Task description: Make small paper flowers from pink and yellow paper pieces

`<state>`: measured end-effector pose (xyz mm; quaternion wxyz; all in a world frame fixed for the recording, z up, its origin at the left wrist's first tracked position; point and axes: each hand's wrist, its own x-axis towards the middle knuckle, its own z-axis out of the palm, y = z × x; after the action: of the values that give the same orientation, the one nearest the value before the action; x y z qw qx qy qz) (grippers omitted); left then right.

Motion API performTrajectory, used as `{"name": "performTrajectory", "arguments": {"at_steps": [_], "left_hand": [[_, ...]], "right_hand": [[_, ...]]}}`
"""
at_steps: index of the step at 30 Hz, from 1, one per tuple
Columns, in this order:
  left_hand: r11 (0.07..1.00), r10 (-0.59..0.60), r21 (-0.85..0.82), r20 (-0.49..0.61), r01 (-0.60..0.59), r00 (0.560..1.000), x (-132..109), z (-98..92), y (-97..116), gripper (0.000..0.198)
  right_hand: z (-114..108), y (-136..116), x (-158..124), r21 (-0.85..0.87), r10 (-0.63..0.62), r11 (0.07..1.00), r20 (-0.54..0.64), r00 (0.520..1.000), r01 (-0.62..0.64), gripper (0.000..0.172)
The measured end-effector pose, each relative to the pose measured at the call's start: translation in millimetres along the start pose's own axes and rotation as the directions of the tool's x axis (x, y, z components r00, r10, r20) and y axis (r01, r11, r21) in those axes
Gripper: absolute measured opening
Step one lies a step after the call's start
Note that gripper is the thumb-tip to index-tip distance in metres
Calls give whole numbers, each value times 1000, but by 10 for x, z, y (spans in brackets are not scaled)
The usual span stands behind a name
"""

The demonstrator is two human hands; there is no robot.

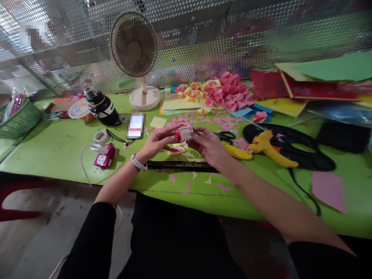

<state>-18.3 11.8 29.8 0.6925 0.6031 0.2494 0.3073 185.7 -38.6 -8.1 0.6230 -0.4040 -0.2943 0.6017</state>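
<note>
Between my two hands, above the green table, is a small red-and-white box [185, 133] with a pale grey panel facing me. My right hand [207, 143] pinches its right side with thumb and fingers. The fingers of my left hand [158, 141], which wears a watch [138, 162] at the wrist, close on its left edge. Just under the hands lies a long dark bar-like object [181, 166], partly covered by the right forearm. Black scissors [226, 136] and a yellow glue gun [266, 149] lie to the right, the gun resting on a black flat piece [316, 157].
A fan [134, 48] stands at the back beside a heap of pink paper pieces [232, 91]. Leftward are a phone [136, 126], a black bottle [101, 106], a purple power socket [105, 156] with a white cable, a tape roll [101, 137] and a green basket [20, 118]. Paper scraps litter the table [116, 177].
</note>
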Motion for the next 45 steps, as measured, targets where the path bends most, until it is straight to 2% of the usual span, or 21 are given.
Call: {"name": "performTrajectory", "arguments": {"at_steps": [5,10,16,20,25,30,33,38,41,43,45], "left_hand": [[989,-68,-131,-25,64,997,28,-112,-11,50],[955,-191,-225,38,195,981,89,-256,-73,40],[938,-200,-272,80,215,976,117,-283,-149,39],[940,-217,-256,69,227,974,119,-274,-152,42],[939,-258,-219,59,264,964,124,-273,-142,44],[953,-254,-158,54,259,966,134,-272,-171,45],[955,-270,-104,77,277,960,142,-251,-202,50],[958,-277,-61,75,281,958,156,-245,-225,50],[970,-234,-57,34,236,972,162,-290,-203,46],[980,-194,-51,4,194,981,166,-325,-184,45],[986,-162,-39,-38,160,986,170,-352,-172,45]], "right_hand": [[-61,-37,35,-107,-50,992,95,994,60,55],[-93,-82,37,-211,-102,965,235,967,153,54],[-105,-116,31,-357,-155,902,257,954,243,53],[-166,-110,74,-479,-201,818,279,939,318,52],[-233,-117,107,-607,-191,694,364,912,387,62],[-228,-134,84,-692,-323,440,473,820,572,56],[-189,-126,50,-695,-326,374,522,788,615,52],[-99,-152,-20,-702,-341,387,495,800,599,51],[-106,-211,-28,-696,-307,501,413,857,515,57],[-139,-247,-13,-686,-289,590,313,905,426,53],[-170,-268,4,-709,-316,601,212,925,368,45]]}}
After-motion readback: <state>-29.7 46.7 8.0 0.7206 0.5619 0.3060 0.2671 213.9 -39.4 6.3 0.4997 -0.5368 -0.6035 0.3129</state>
